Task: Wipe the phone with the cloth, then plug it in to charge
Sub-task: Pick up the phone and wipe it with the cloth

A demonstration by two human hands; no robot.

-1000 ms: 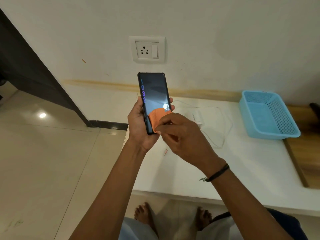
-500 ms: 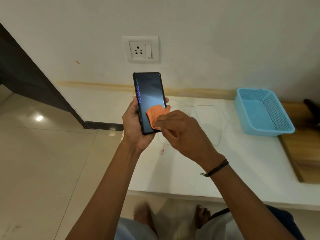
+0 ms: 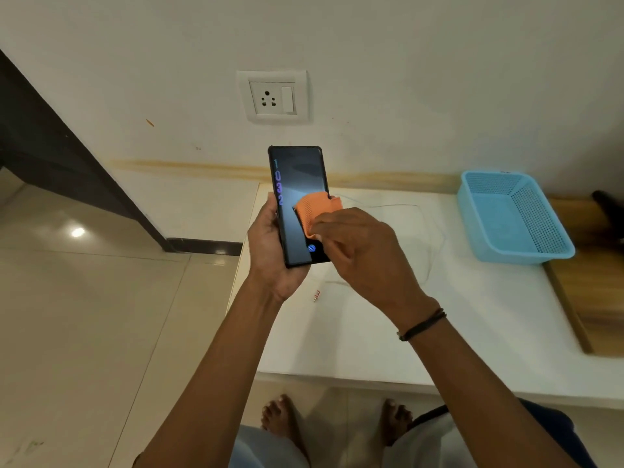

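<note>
The phone (image 3: 297, 184) stands upright at the centre of the frame, held above the left edge of a white table (image 3: 472, 332). Its screen faces the camera, lit dimly, with blue digits running down its left edge and a small blue mark near its bottom. It sits in a dark case.

The left hand (image 3: 266, 251) grips the phone from behind and below. Its thumb lies along the left side, and fingertips show at the right edge behind the cloth. An orange cloth (image 3: 315, 209) lies against the middle right of the screen. The right hand (image 3: 368, 255) pinches the cloth with curled fingers and presses it onto the glass. A dark band (image 3: 422, 325) circles the right wrist.

On the table just below the hands lies a small connector (image 3: 316, 295) with a red mark. A thin white cable (image 3: 430, 238) loops across the tabletop behind the right hand. Where the cable ends cannot be told.

A light blue perforated basket (image 3: 513, 217) sits on the table at the right of the frame. Below it, at the right edge, is a wooden surface (image 3: 597, 298). In the upper middle, a white wall socket (image 3: 271, 96) with a switch is set in the wall above the phone. Pale floor tiles (image 3: 84, 315) fill the left side, and bare feet (image 3: 280, 417) show at the bottom.
</note>
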